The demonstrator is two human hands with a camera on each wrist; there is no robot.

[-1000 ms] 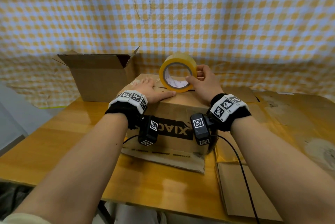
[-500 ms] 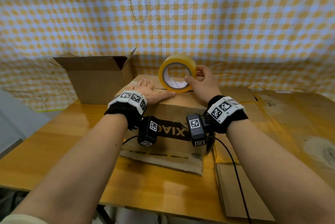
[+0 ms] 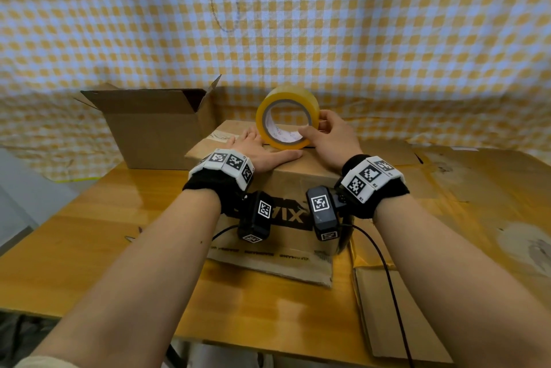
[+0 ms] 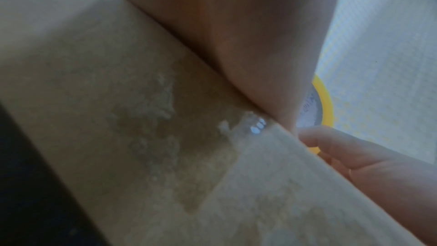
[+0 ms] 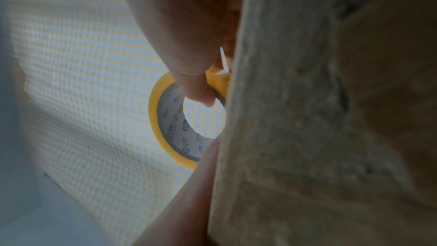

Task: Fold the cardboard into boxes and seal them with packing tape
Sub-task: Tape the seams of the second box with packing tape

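Head view: a closed cardboard box [image 3: 268,188] stands on the wooden bench [image 3: 89,236] and serves as the landmark. The left hand [image 3: 262,150] lies flat on the box's top, fingers spread straight, pressing the flaps down. The right hand [image 3: 331,136] pinches a yellow roll of packing tape [image 3: 283,120], thumb inside the core, fingers curled over the outer rim; the roll stands on edge on the box's top, touching the left hand's fingers. Compared with the earlier pictures, roll and hands have barely shifted, so the tape seems only anchored at the seam, not yet drawn along it. An open box [image 3: 155,129] stands left of and behind the closed box; flat cardboard [image 3: 402,308] lies to its right

Left wrist view: blurred; the closed box's scuffed wall fills the frame, the left palm rests above its top edge, and beyond the edge show a sliver of the roll and the right thumb

Right wrist view: the right fingers [image 5: 196,85] grip the roll's rim just beyond the box's edge; a thin pale strip by the roll may be loose tape
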